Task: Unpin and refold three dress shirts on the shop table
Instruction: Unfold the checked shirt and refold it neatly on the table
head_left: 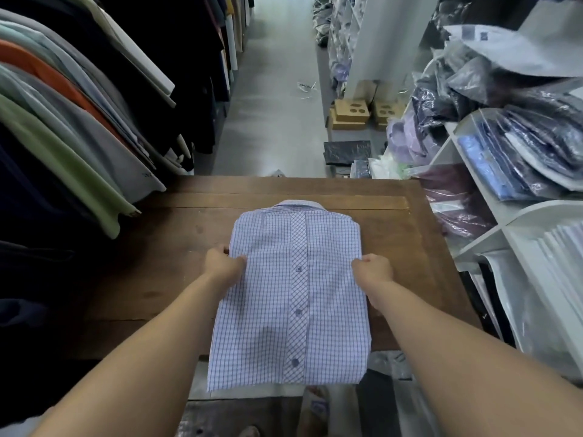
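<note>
Left side: bare table (pixel 170 247) between the shirt (pixel 293 294) and the hanging garments (pixel 72 146), whose hems hang over the far-left corner.
Right side: narrower bare strip; white shelves (pixel 487 239) of bagged shirts (pixel 536 146) stand just beside the edge.
Far side: bare band beyond the collar, then open aisle floor (pixel 271 121).
Centre: shirt covers it, overhanging the near edge.

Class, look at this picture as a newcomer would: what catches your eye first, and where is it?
A folded checked shirt lies buttons-up on the wooden table, its near end overhanging the edge. The left hand and right hand grip its sides. Hanging garments line the left, bagged shirts the right.
</note>
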`<state>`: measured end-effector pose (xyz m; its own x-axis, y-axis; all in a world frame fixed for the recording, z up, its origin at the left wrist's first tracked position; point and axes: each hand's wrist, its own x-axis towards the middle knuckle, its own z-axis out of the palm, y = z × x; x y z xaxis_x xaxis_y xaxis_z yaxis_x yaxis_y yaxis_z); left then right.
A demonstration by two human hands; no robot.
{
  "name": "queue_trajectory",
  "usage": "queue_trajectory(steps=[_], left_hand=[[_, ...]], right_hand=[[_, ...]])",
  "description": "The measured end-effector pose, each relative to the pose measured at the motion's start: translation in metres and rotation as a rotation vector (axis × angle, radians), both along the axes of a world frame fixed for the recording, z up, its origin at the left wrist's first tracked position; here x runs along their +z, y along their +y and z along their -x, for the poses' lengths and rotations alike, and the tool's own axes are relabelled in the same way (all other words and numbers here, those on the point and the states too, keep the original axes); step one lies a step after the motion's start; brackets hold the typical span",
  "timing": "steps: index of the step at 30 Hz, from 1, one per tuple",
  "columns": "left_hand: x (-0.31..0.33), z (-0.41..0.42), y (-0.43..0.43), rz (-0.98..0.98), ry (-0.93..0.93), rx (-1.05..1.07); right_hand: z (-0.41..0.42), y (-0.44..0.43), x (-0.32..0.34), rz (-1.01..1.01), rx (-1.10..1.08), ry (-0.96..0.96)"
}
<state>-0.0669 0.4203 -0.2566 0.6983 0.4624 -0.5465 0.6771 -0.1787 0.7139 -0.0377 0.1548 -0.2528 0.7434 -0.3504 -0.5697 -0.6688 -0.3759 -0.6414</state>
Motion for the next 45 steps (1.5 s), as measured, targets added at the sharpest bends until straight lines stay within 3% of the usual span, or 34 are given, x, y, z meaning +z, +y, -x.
queue_trajectory(steps=[8, 13, 18, 23, 31, 40, 45], left_hand=[[-0.004, -0.001, -0.013, -0.437, 0.087, -0.165], [-0.005, 0.021, -0.020, -0.636, 0.212, -0.317], [-0.008, 0.023, -0.019, -0.463, 0.255, -0.259], [-0.004, 0.008, -0.022, -0.379, 0.176, -0.166], [0.010, -0.032, -0.012, -0.115, -0.152, 0.090], [-0.003, 0.009, -0.026, -0.559, 0.125, -0.185], [0.005, 0.037, -0.027, -0.594, 0.209, -0.222]], right_hand=[[0.013, 0.002, 0.001, 0.275, 0.255, -0.100], [0.034, -0.016, 0.006, 0.335, 0.418, 0.057], [0.041, -0.017, -0.001, 0.458, 0.427, 0.114], [0.034, 0.001, -0.011, 0.443, 0.341, 0.114], [-0.013, 0.009, 0.000, 0.261, 0.143, -0.164], [0.013, 0.006, 0.003, 0.487, 0.387, 0.046], [0.041, 0.008, 0.000, 0.499, 0.344, 0.032]])
